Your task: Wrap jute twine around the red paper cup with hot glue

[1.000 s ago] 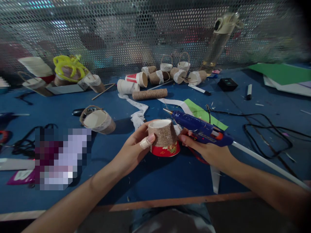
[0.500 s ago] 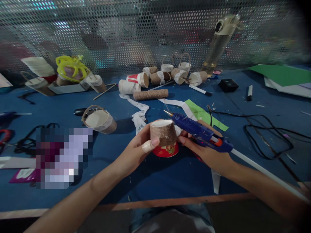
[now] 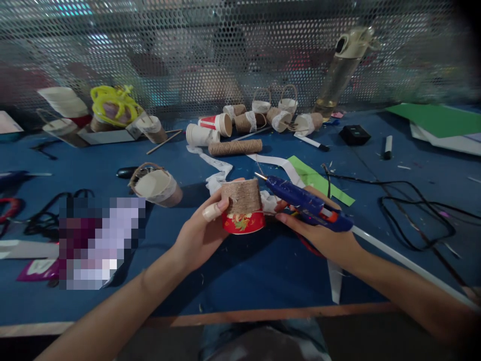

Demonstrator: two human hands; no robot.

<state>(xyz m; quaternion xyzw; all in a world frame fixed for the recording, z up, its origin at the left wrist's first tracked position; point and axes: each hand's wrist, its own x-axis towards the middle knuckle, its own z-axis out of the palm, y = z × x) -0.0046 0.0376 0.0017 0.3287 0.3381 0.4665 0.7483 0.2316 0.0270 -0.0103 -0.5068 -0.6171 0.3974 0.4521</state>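
Observation:
My left hand, a pale wrap on its thumb, grips a paper cup around its side. Brown twine is wound around the upper part of the cup, and a red printed band shows below. In my right hand is a blue glue gun, its metal tip pointing up and left above the cup and a long white glue stick out of its back. White lace runs between the cup and my right fingertips. Something red shows under the right hand, too hidden to name.
Behind lie a twine roll, stacked paper cups and several small twine baskets. Another basket stands left. A water bottle leans on the mesh panel. A black cord coils at right.
My left hand has moved the cup slightly left and tipped it, so its white inside no longer shows. More lace shows between the cup and my right hand.

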